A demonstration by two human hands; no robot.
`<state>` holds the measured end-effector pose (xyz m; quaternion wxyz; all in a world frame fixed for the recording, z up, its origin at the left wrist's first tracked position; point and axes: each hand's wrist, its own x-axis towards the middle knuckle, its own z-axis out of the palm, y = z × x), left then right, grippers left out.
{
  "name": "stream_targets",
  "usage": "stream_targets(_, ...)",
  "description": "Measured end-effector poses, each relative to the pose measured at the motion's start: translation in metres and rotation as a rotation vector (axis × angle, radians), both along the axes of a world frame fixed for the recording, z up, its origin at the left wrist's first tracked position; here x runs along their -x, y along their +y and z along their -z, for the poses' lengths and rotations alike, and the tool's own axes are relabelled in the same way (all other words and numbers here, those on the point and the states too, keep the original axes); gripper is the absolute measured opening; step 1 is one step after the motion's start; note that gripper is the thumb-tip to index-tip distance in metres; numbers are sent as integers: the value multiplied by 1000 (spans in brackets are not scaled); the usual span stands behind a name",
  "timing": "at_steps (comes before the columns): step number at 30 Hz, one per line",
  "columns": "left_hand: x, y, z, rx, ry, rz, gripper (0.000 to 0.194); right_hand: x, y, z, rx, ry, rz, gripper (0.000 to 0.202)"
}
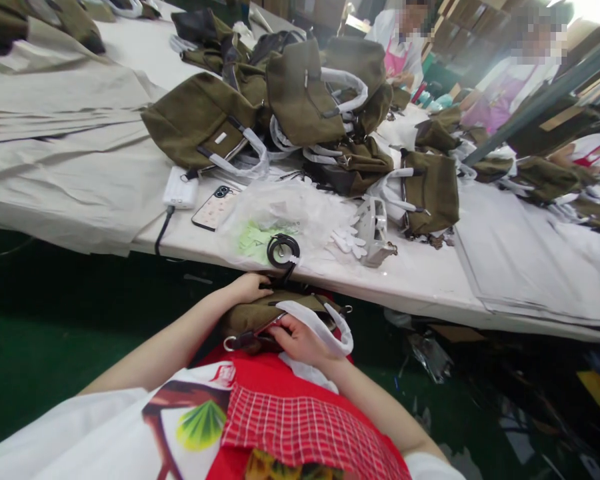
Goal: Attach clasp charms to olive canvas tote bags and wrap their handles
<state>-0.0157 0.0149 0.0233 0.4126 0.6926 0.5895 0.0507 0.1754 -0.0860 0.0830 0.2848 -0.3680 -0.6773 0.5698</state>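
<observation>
An olive-green handbag (247, 316) lies in my lap against the table's front edge, its white-wrapped handles (314, 319) looped toward the right. My left hand (250, 288) grips the bag's far left edge, with its fingertips partly hidden. At the zipped opening, my right hand (300, 339) has its fingers bent and closed on the bag's edge, the tips partly inside and out of sight. A coiled black strap (283, 251) rests on the table just beyond the bag, and its tail hangs down toward my left hand.
Several olive handbags (300, 93) are heaped on the table (430, 280). Nearer lie a phone (213, 208), a white power bank (181, 189), clear plastic bags (300, 207), white tags (347, 240) and a metal tape dispenser (375, 233). People in aprons work across the table.
</observation>
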Motion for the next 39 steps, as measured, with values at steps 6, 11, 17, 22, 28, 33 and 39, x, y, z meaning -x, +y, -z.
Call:
stream_targets(6, 9, -16, -54, -134, -68, 51, 36, -18, 0, -21, -432, -141, 1, 20)
stream_targets(11, 6, -35, -109, -210, -179, 38, 34, -18, 4, -38, -288, -34, 270, 18)
stream_targets(17, 5, -35, -116, -272, -74, 121, 31, 10, 37, -40, -51, -33, 347, 19)
stream_targets(22, 13, -36, -105, -198, -187, 83, 32, 21, 49, -31, 58, -165, 193, 21)
stream_targets(28, 25, -48, -106, -186, -107, 47, 39, 25, 47, -31, 104, -147, 122, 17)
stream_targets(33, 26, -53, -120, -203, 117, 72, 29, 33, 53, -30, 191, -142, 106, 16)
stream_targets(39, 15, -62, -132, -327, 287, 232, 30, 41, 56, -25, 137, -160, 147, 20)
